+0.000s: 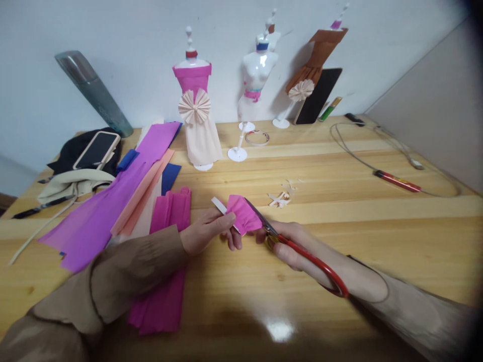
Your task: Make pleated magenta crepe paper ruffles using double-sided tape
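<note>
My left hand (211, 229) pinches a small gathered piece of pink crepe paper (243, 213) together with a narrow white strip (219, 205). In my right hand (294, 246) is a pair of red-handled scissors (317, 261). Their blades lie along the right edge of the pink piece; whether they are apart I cannot tell. A folded length of magenta crepe paper (171, 211) runs under my left forearm. Just beyond the scissors lie pale paper scraps (279, 198).
Behind stand a mannequin in a pink and cream dress (204, 138), a bare white mannequin (258, 68) and one in brown (317, 50). Purple paper (113, 206), a phone (96, 151) and a spray bottle (96, 93) are left. A cable (339, 141) and red tube (398, 181) lie right.
</note>
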A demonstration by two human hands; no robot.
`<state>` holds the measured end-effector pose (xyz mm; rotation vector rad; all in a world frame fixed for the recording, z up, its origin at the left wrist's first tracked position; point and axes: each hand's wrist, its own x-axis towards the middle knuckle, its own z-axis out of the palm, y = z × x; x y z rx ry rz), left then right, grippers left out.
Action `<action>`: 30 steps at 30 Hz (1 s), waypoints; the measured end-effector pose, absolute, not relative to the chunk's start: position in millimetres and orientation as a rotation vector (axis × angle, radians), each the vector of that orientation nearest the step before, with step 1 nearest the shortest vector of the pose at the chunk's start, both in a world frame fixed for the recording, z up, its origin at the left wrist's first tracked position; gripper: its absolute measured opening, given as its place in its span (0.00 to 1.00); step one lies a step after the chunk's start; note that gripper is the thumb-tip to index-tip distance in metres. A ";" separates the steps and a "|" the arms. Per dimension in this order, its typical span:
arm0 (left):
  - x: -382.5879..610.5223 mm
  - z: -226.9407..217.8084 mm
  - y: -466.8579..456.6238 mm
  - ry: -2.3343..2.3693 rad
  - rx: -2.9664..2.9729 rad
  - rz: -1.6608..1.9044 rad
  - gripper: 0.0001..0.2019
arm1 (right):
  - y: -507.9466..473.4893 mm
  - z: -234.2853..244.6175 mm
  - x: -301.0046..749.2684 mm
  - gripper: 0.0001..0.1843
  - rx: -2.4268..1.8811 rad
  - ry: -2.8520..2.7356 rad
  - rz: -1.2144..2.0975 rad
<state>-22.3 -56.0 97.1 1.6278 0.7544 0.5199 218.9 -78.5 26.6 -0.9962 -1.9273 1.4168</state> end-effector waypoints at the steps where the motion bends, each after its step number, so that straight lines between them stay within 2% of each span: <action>1: -22.4 97.1 -55.6 0.754 1.624 0.526 0.14 | -79.0 26.2 219.2 0.21 -1.005 -1.914 1.426; 8: -20.9 86.2 -50.0 0.747 1.560 0.454 0.17 | -78.0 24.8 219.5 0.18 -0.969 -1.901 1.475; 16: -25.1 92.3 -50.5 0.713 1.563 0.500 0.15 | -78.3 23.3 219.5 0.18 -0.971 -1.896 1.466; 19: -16.2 71.0 -40.9 0.727 1.488 0.484 0.18 | -79.8 17.7 220.2 0.19 -1.001 -1.900 1.432; 24: 2.3 9.8 -18.7 0.681 1.365 0.440 0.23 | -81.8 9.2 221.8 0.19 -1.025 -1.884 1.441; 26: 3.7 1.0 -15.9 0.676 1.361 0.445 0.24 | -82.4 7.4 222.4 0.19 -1.024 -1.871 1.464; 30: -7.1 30.1 -26.9 0.684 1.391 0.443 0.23 | -82.7 6.3 222.7 0.20 -1.034 -1.853 1.498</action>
